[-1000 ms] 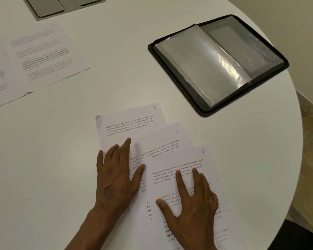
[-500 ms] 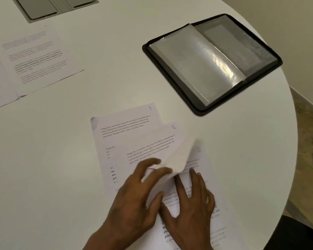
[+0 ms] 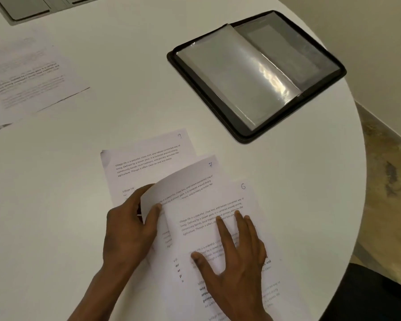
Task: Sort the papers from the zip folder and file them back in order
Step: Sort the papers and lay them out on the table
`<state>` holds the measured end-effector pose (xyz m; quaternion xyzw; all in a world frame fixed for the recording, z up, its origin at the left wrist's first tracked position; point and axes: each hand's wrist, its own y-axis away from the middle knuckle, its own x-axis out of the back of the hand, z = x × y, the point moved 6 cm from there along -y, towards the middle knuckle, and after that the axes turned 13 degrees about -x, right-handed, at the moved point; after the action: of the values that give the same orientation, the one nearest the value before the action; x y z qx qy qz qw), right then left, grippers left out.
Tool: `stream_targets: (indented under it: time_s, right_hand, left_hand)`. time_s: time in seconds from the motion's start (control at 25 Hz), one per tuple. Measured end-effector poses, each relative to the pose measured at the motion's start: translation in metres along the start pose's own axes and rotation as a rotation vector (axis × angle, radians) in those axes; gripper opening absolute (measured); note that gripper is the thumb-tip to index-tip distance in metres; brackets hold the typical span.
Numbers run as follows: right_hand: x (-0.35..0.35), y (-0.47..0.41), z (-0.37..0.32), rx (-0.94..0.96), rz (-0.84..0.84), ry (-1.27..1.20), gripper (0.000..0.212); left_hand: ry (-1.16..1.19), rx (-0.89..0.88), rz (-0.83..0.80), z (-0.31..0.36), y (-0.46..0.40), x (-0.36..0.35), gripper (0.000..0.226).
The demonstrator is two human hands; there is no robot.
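Three printed sheets lie fanned on the white round table (image 3: 67, 216) in front of me. The sheet numbered 9 (image 3: 148, 156) is farthest, the sheet numbered 7 (image 3: 185, 181) overlaps it, and the sheet numbered 6 (image 3: 218, 202) lies on top, nearest. My left hand (image 3: 130, 230) pinches the left edge of sheet 7, which curls up off the table. My right hand (image 3: 236, 258) rests flat with fingers spread on sheet 6. The black zip folder (image 3: 285, 107) lies open at the far right, its clear plastic sleeves showing.
More printed sheets (image 3: 33, 82) lie at the far left of the table. A grey recessed panel (image 3: 30, 8) sits at the top left edge. The table's rim curves close by on the right, with floor beyond it.
My left hand went from lying flat on the fanned sheets to lifting the middle sheet's edge. A sheet numbered 8 showed briefly beneath; sheet 7 now covers it again. My right hand stayed on sheet 6.
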<state>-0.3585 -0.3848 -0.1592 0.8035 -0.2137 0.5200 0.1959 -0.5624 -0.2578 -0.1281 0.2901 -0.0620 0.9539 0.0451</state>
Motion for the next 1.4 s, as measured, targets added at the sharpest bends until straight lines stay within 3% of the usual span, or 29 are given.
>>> stream_targets:
  time_s: [0.2,0.36,0.48,0.64,0.76,0.84,0.96,1.08,1.24,1.32,1.4]
  right_hand:
    - [0.013,-0.013,0.027,0.007,-0.02,0.021,0.087]
    - [0.02,-0.02,0.06,-0.101,-0.022,0.015,0.091]
    - [0.025,-0.022,0.069,-0.135,0.007,-0.008,0.091]
    - [0.026,-0.021,0.04,0.032,0.024,-0.104,0.09]
    - [0.011,-0.021,0.006,0.186,-0.074,-0.07,0.095]
    - [-0.001,-0.02,-0.005,0.252,-0.096,-0.005,0.093]
    - [-0.007,-0.019,-0.007,0.259,-0.08,0.0,0.088]
    - [-0.007,-0.018,-0.006,0.247,-0.066,0.005,0.089]
    - [-0.007,-0.018,-0.008,0.251,-0.07,0.013,0.089]
    - [-0.006,-0.017,-0.008,0.246,-0.074,0.01,0.09]
    - [-0.005,-0.019,-0.009,0.247,-0.068,0.005,0.09]
  left_hand:
    - [0.069,0.078,0.032,-0.012,-0.004,0.0,0.032]
    - [0.087,0.062,-0.049,-0.011,0.003,-0.007,0.03]
    - [0.163,-0.088,-0.139,-0.008,0.011,-0.013,0.043]
    - [0.133,-0.251,-0.292,0.004,0.017,-0.017,0.039]
    - [0.149,-0.181,-0.351,0.011,0.015,-0.016,0.041]
    - [0.151,-0.133,-0.246,0.009,0.006,-0.009,0.04]
    - [-0.057,-0.08,-0.131,-0.005,-0.018,0.003,0.025]
    - [-0.223,-0.078,-0.231,-0.011,-0.037,-0.001,0.033]
    - [-0.175,-0.071,-0.214,0.005,-0.046,0.002,0.043]
    - [-0.134,0.057,-0.226,0.009,-0.048,0.007,0.049]
    - [-0.061,0.103,-0.236,0.02,-0.046,0.011,0.041]
